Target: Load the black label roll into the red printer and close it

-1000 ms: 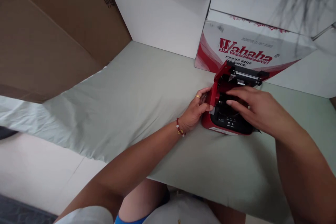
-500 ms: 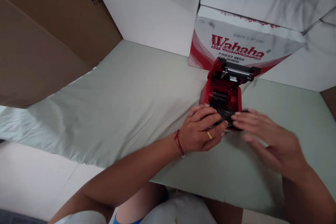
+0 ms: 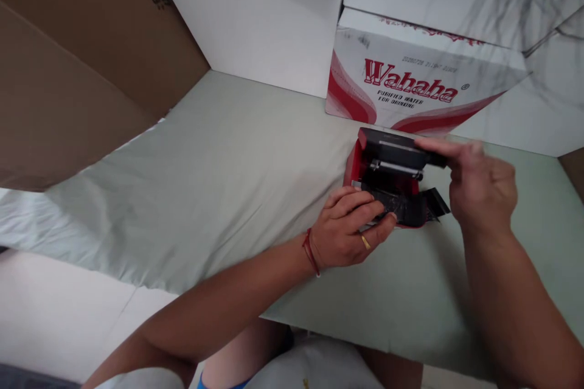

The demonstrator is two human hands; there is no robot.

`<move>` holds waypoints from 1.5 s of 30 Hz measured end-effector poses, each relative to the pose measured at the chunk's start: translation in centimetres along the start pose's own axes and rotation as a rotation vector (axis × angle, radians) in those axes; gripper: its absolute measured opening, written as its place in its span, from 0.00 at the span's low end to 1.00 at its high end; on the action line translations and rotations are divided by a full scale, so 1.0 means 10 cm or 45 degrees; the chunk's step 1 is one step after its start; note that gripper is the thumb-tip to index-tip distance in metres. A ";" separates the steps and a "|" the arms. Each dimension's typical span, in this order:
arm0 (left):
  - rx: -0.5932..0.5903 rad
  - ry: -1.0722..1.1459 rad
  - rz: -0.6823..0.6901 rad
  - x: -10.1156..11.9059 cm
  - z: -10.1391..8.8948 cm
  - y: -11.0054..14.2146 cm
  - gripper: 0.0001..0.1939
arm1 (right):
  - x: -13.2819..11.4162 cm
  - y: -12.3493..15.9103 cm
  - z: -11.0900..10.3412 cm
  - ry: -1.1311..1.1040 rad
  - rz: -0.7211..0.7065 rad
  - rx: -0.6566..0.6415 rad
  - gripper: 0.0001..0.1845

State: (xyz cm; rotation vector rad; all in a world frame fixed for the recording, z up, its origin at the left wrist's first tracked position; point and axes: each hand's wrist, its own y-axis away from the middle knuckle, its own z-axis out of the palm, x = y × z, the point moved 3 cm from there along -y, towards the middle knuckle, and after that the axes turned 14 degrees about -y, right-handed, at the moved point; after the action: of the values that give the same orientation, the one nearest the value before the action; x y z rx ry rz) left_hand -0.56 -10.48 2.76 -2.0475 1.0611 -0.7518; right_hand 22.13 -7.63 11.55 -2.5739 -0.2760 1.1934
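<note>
A small red-and-black printer (image 3: 350,165) sits on the cloth, its hinged lid (image 3: 396,149) partly lowered over the inside, where a metal rod and dark parts show. My left hand (image 3: 351,225) grips the near left edge of the body, fingers bent over a shiny black film (image 3: 392,202) at the front opening. Some of that film's end (image 3: 437,203) sticks out on the right side. My right hand (image 3: 483,182) is at the lid's right end, index finger stretched along its top edge and the other fingers curled; the thumb is hidden.
Behind the printer stands a white and red Wahaha water carton (image 3: 410,88), with white boxes (image 3: 274,24) beside and above it. A large brown cardboard box (image 3: 91,73) is at the left. Pale green cloth (image 3: 219,158) covers the surface, wrinkled on the left.
My right hand has moved from the black film up to the lid. The lid has swung down from standing upright to partly closed. My left hand has stayed in place.
</note>
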 end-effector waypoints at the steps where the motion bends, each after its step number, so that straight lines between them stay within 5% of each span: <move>1: 0.004 0.001 -0.007 0.01 0.00 0.00 0.20 | -0.01 0.14 0.01 -0.049 -0.075 -0.011 0.35; 4: 0.052 0.022 -0.012 0.02 -0.02 0.00 0.20 | 0.00 0.46 0.07 -0.181 -0.255 -0.036 0.20; 8: 0.121 0.037 -0.064 -0.04 -0.07 -0.05 0.23 | 0.01 0.60 0.15 0.021 -0.309 -0.054 0.22; 12: 0.068 0.168 -0.336 -0.26 -0.16 -0.15 0.28 | 0.00 0.58 0.16 0.028 -0.331 -0.018 0.21; 20: 0.053 0.527 -0.652 -0.47 -0.09 -0.19 0.16 | 0.11 0.65 0.25 -0.036 -0.421 0.037 0.22; 27: -0.001 1.116 -1.030 -0.72 0.29 0.06 0.45 | -0.01 0.82 0.31 -0.034 -0.638 0.040 0.24; 33: -0.163 1.512 -0.940 -0.78 0.52 0.06 0.51 | -0.17 0.91 0.29 0.085 -0.800 0.126 0.23; 45: -0.229 1.590 -0.985 -0.73 0.53 -0.03 0.57 | -0.22 0.82 0.20 -0.099 -0.856 -0.037 0.16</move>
State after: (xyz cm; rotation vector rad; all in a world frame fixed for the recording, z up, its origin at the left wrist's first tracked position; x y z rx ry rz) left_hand -0.13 -2.49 -1.33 -2.0474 0.8545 -2.6097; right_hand 19.66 -15.59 9.10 -2.1633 -1.0754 1.0192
